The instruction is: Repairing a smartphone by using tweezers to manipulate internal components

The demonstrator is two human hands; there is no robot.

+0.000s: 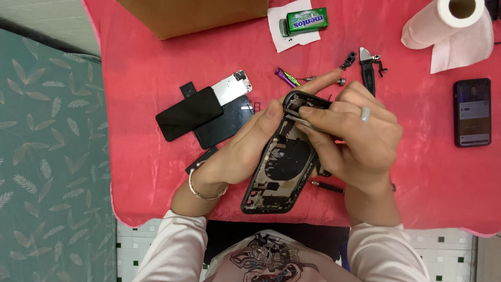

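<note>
My left hand (pixel 245 149) grips an opened black phone housing (pixel 279 167) from the left side, tilted above the red cloth (pixel 156 156). Its insides face up, with a dark round coil in the middle. My right hand (pixel 355 133), wearing a ring, pinches thin metal tweezers (pixel 298 120) whose tips reach into the housing's top end. The index finger points out past the housing toward a small screwdriver bit (pixel 313 78).
A black screen panel (pixel 189 113), a dark back glass (pixel 224 125) and a metal plate (pixel 232 87) lie to the left. A purple tool (pixel 285 77), small black parts (pixel 348 60), a black-handled tool (pixel 368 70), a green gum pack (pixel 307 21), a paper roll (pixel 449 23), a lit phone (pixel 472 112), a cardboard box (pixel 193 15).
</note>
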